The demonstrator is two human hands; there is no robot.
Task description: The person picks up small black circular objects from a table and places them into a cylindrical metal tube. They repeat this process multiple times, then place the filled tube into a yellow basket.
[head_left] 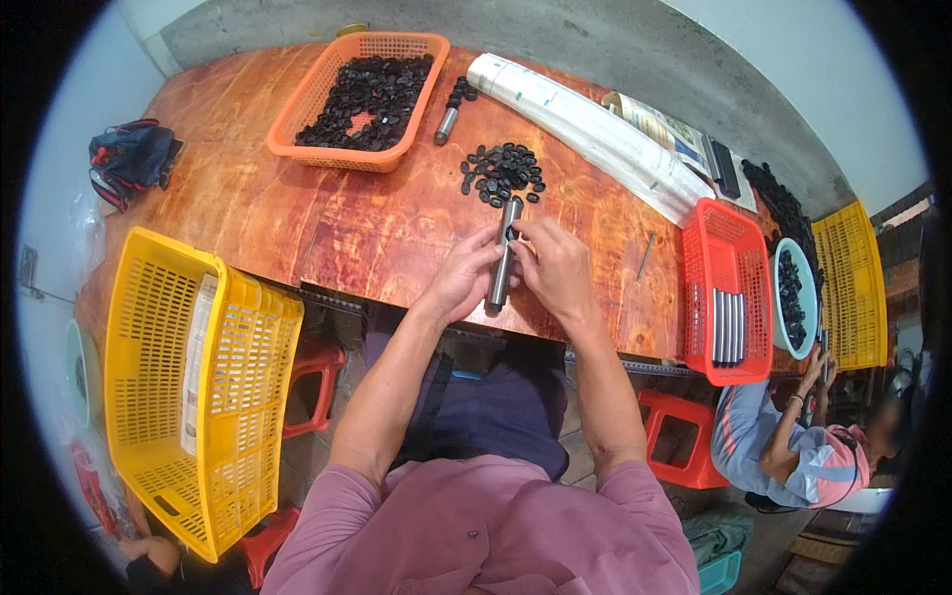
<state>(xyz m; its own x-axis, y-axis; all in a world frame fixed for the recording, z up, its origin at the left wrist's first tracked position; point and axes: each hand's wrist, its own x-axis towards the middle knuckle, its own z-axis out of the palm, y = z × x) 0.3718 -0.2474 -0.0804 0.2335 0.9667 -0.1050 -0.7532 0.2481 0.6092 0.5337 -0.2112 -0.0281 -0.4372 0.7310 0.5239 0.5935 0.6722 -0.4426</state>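
Observation:
Both my hands hold a grey metal tube (504, 260) upright over the near edge of the reddish wooden table (327, 218). My left hand (462, 275) wraps the tube's left side. My right hand (551, 266) grips it from the right, fingertips pressing a small black ring (512, 234) against the tube near its top. A loose pile of black rings (503, 172) lies on the table just beyond the tube.
An orange basket (297, 124) of black rings and another grey tube (446, 124) sit at the back. A rolled white sheet (585, 124) lies diagonally. A red basket (729, 293) with metal tubes stands at right, a yellow crate (188, 377) at left. Another person (793, 446) sits at lower right.

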